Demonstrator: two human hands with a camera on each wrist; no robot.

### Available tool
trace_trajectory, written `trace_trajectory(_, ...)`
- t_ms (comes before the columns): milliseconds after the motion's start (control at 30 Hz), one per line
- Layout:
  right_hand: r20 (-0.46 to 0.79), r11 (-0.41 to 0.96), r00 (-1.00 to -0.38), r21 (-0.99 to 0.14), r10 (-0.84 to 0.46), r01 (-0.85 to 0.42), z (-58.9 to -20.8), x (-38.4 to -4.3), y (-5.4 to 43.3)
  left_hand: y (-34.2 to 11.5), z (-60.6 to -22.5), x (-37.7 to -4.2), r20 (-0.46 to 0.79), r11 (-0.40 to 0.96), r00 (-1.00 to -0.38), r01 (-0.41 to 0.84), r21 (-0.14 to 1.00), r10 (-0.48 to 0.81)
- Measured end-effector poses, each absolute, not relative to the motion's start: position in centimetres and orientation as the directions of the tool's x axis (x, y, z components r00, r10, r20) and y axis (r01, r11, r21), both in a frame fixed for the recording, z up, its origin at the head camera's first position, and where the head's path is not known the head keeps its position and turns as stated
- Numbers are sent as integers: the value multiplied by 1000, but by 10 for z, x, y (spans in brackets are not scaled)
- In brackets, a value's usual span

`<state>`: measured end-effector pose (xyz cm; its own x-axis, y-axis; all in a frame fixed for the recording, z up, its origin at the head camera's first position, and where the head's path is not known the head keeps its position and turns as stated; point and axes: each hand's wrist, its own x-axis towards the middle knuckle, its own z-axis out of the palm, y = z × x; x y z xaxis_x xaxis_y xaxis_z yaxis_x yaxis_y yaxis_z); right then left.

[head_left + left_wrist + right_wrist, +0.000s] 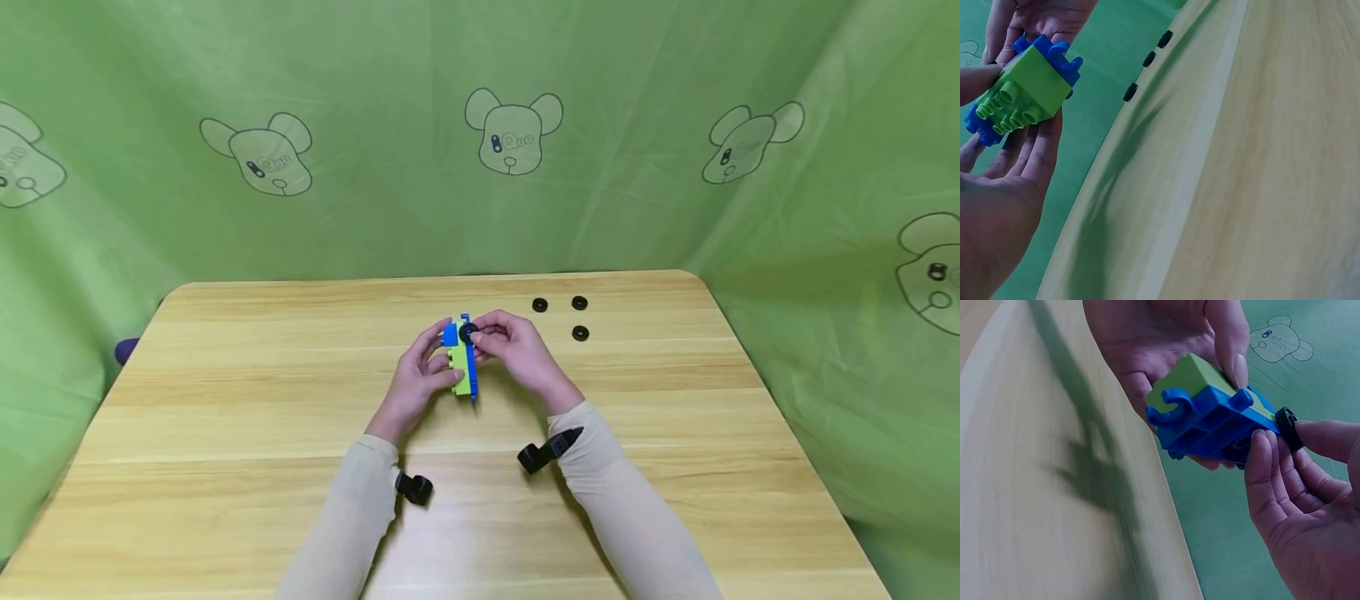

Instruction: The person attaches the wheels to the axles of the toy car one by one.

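My left hand (408, 385) grips a toy block vehicle (461, 371) above the table, thumb on one side and fingers on the other. Lime-green bricks (1038, 84) with round studs sit on its blue chassis (1200, 428), which has a hook at one end and a short axle peg on the side. With thumb and fingers, my right hand (525, 354) holds a black wheel (1287, 428) against the chassis side near the far end. Whether the wheel is seated on a peg is hidden. Some right fingers touch the chassis underside.
Three more black wheels lie on the wooden table (262, 392) to the right: one wheel (540, 305), another wheel (580, 302) behind, and a nearer wheel (580, 333). A green curtain (390, 208) with bear-head drawings surrounds the table's back and sides.
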<state>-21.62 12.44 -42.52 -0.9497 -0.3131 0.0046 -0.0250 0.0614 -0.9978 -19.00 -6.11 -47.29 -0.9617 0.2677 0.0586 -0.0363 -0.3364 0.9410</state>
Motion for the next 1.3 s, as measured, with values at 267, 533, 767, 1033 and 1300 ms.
trace_trajectory(267,-14,56,-949,-998,-314,-4,-426,-218,124,-64,-472,-192,49,-309,-954,-47,950,295)
trace_trajectory(533,15,243,-949,-965,-314,-96,-423,-219,138,-67,-472,-193,8,-276,-963,-69,959,271)
trace_trajectory(767,101,567,-960,-789,-261,-237,-422,-227,191,-73,-472,-197,-1,-229,-970,-58,972,243)
trace_trajectory(1033,77,677,-972,-705,-222,-211,-429,-236,250,-77,-470,-199,-2,-199,-968,-53,979,252)
trace_trajectory(1300,-5,764,-977,-625,-212,-163,-451,-252,283,-79,-473,-197,-26,-189,-964,-78,979,265)
